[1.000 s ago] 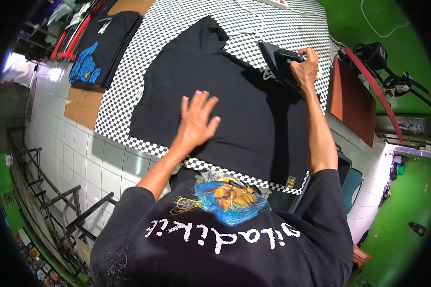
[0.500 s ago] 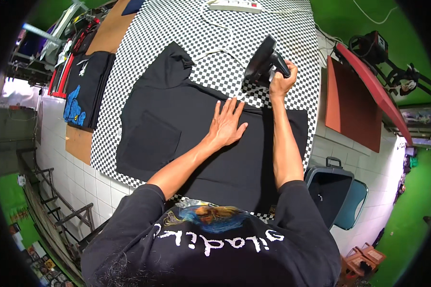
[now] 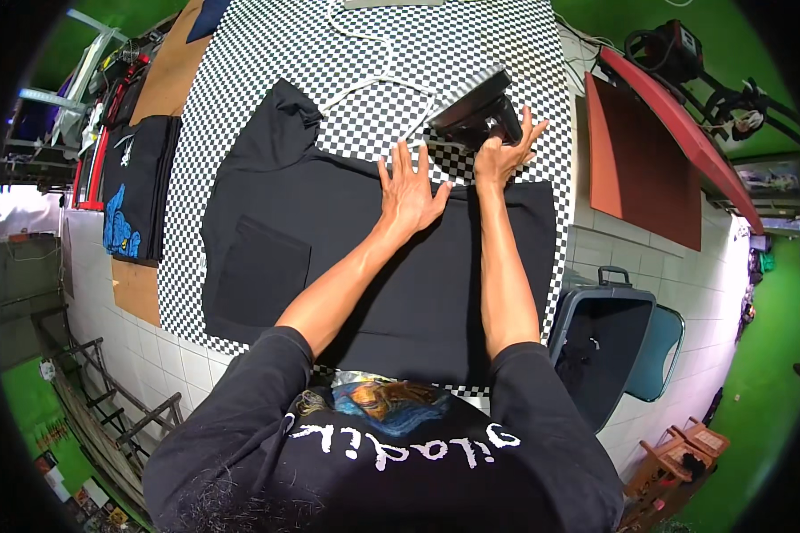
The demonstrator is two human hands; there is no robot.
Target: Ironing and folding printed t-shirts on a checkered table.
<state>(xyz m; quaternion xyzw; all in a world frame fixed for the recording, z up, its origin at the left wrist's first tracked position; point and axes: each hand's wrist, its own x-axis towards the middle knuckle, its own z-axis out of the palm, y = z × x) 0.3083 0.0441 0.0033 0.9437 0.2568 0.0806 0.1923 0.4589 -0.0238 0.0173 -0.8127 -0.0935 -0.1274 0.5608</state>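
Observation:
A black garment with a patch pocket lies spread on the checkered cloth. My left hand rests open near its upper edge, fingers apart and fingertips reaching to that edge. Beyond it stands a black iron, tilted up on the cloth with a pale cord beside it. My right hand is at the iron's handle, with thumb against it and the other fingers lifted and spread. My forearms cross the garment from the lower edge.
At left lie folded black shirts with a blue print, on brown board. A power strip is at the top. At right are a red press-like frame, a reddish board, a dark bin and a wooden stool.
Both hands have moved toward the garment's upper edge and the iron has moved left from its first position. My right fingers have loosened from their wrap round the handle.

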